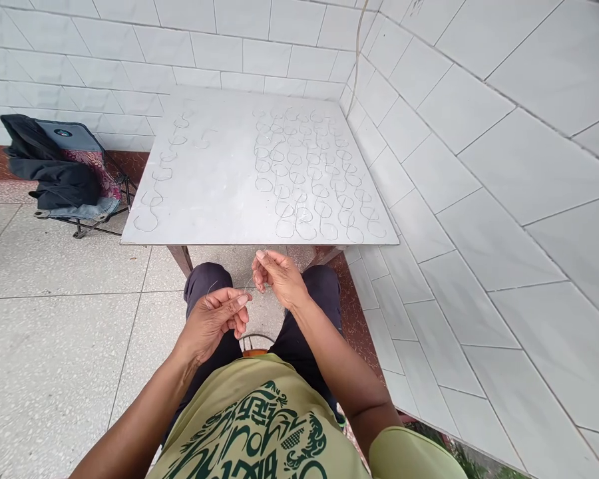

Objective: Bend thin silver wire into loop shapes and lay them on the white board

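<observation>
Over my lap, just short of the table edge, my left hand (220, 313) pinches a thin wire (211, 289) between thumb and index finger. A curved end of this wire sticks up behind the knuckles. Slightly higher and to the right, my right hand (279, 276) is closed in a pinch, thumb against fingertips. The thin strand runs from the left fingertips up towards it; its end there is too fine to make out. Bent wire pieces (294, 173), each with a round loop, lie in rows on the right of the white table (214, 199).
More bent wires (162, 173) form a column along the table's left side. A folding chair (80, 166) with dark cloth (70, 176) on it stands at the left. Tiled walls (459, 199) border the table behind and on the right. A cable (357, 60) hangs in the corner.
</observation>
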A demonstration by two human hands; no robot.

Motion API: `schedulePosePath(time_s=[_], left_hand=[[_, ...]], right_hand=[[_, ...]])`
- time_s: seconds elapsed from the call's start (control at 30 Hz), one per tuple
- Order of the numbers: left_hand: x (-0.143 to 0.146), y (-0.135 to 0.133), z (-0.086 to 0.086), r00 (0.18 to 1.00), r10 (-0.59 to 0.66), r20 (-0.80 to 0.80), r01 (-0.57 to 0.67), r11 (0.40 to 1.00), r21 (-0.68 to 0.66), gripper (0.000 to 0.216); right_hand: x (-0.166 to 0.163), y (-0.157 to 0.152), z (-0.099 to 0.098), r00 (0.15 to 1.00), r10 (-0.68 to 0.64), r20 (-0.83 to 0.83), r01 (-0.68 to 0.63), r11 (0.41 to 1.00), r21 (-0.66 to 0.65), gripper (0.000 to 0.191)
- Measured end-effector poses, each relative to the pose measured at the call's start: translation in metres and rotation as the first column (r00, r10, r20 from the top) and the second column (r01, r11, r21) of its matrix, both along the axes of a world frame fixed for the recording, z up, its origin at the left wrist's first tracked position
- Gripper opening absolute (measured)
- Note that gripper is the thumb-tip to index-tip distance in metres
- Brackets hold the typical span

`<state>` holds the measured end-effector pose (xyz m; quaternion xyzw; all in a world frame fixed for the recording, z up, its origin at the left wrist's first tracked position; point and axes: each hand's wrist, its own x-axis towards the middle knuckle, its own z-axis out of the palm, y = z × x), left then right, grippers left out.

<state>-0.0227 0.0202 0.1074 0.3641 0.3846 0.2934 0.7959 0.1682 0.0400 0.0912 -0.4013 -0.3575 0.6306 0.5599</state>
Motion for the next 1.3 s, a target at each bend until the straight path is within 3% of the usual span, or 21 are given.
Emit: schedulePosePath(time_s=[0.23, 0.53, 0.77, 0.9, 1.07, 1.17, 1.23, 1.3], left_hand=[[0.005, -0.004, -0.004, 0.991, 0.134, -0.024, -0.133, 0.99, 0.044, 0.035], [-0.001, -0.002, -0.002, 0.999, 0.018, -0.045, -0.017, 1.0, 0.02, 0.035], [-0.004, -0.001, 0.005, 0.988, -0.141, -0.06, 0.14, 0.99, -0.023, 0.037], [-0.004, 0.004, 0.002, 0.983, -0.165, -0.08, 0.165, 0.986, -0.012, 0.035], [-0.002, 0.002, -0.001, 0.986, 0.03, -0.167, 0.001, 0.983, 0.183, 0.038], [0.001, -0.006, -0.002, 0.94, 0.219, -0.261, -0.097, 0.906, 0.411, 0.039], [0.004, -0.011, -0.001, 0.902, 0.272, -0.335, -0.069, 0.858, 0.509, 0.041], [0.005, -0.013, -0.001, 0.879, 0.244, -0.41, 0.016, 0.844, 0.536, 0.042]], right_hand=[[-0.008, -0.012, 0.001, 0.985, 0.054, 0.161, -0.069, 0.994, 0.088, 0.038], [-0.001, -0.017, -0.009, 0.971, 0.189, 0.149, -0.207, 0.971, 0.116, 0.04], [0.009, -0.016, -0.008, 0.915, 0.378, 0.139, -0.397, 0.906, 0.148, 0.041], [0.008, -0.018, -0.013, 0.946, 0.307, 0.107, -0.321, 0.933, 0.164, 0.038], [0.009, -0.02, -0.017, 0.967, 0.19, 0.172, -0.217, 0.963, 0.157, 0.041], [0.008, -0.02, -0.017, 0.968, 0.179, 0.179, -0.208, 0.965, 0.162, 0.042], [0.007, -0.02, -0.018, 0.968, 0.185, 0.171, -0.214, 0.962, 0.169, 0.042], [0.005, -0.02, -0.019, 0.964, 0.21, 0.163, -0.236, 0.957, 0.167, 0.042]])
